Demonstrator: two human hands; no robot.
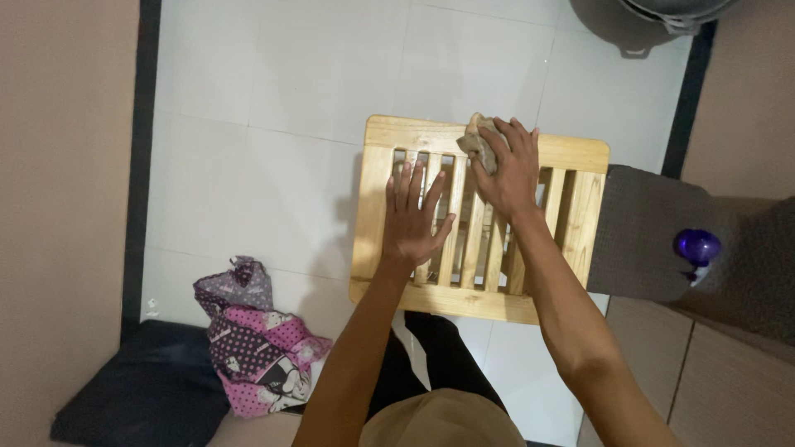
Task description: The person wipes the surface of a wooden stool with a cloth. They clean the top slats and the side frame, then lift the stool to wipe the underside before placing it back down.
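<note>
Tan cap brim (443,418) sits closest to the lens, bottom centre, with dark trousers (431,352) showing just past it. Both bare forearms run up from there onto a slatted wooden rack (377,207) lying flat on the white tiled floor (273,83).

Left hand (414,219): palm down, fingers spread and straight, resting flat across the left slats, thumb angled out to the right. Holds nothing, just pressed on the wood. Wrist roughly in line with the forearm, elbow low near the body.

Right hand (507,170): further out, at the rack's far rail. Fingers curled and closed over a crumpled grey-brown cloth (474,136), pinning it against the top rail and the upper ends of the slats. Part of the cloth pokes out to the left of the fingers; the rest is hidden under the palm. Right arm is more extended than the left and angles in from the lower right.

The two hands are near each other but apart.

Around: pink and purple patterned fabric bundle (252,339) on the floor lower left, partly on a dark cushion (132,397). Grey textured mat (646,232) touches the rack's right edge. Purple rounded bottle top (697,246) to the right of it. Dark metal pan (638,25) at the top edge, cut off.
</note>
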